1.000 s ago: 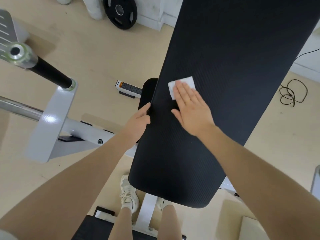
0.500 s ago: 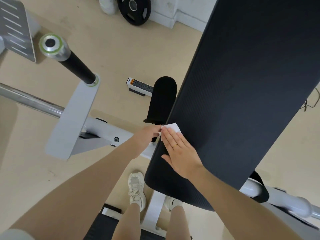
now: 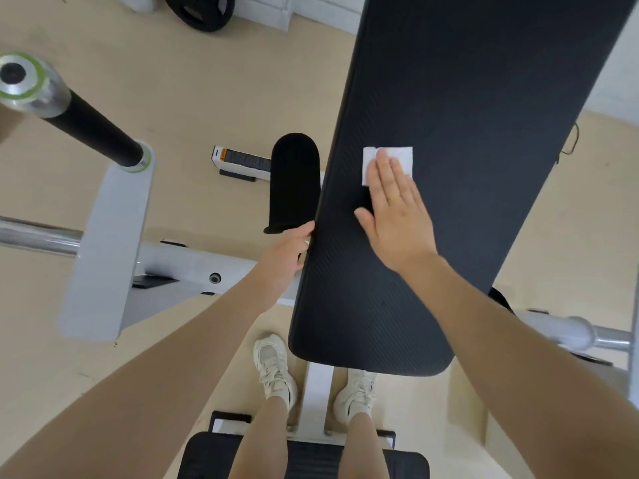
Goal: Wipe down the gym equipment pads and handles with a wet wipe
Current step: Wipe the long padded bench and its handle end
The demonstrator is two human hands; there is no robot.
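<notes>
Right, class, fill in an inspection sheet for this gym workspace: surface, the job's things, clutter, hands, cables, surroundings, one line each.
Surface: long black bench pad, ribbed texture, tilted; no stains can be made out.
Job's things: white wet wipe flat on the pad, partly under fingers.
Clutter: boxed item on the floor beside a black foam roller pad.
Hands: right hand flat, pressing the wipe; left hand holds the pad's left edge.
Cables: a dark cable just shows past the pad's right edge.
Surroundings: beige floor, weight plate at the wall, black bar handle with metal end, white frame, person's pale shoes.
</notes>
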